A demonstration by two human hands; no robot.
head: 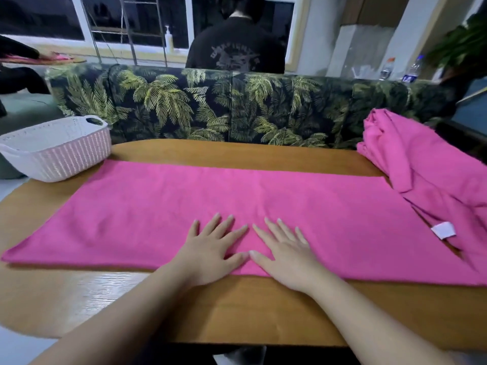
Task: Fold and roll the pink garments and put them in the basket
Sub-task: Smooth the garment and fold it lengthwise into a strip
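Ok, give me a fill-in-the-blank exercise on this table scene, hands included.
1. Both hands, left hand and right hand, press ____ on the flat pink garment.
2. The basket stands at the table's far ____ corner.
3. The crumpled pink garment carries a ____ label.

Missing words: flat; left; white

So the folded garment [237, 206] lies flat across the table [237, 306] with both hands on its near edge, basket [56, 148] at the far left corner, second garment [427, 164] heaped far right, sofa [237, 106] behind.
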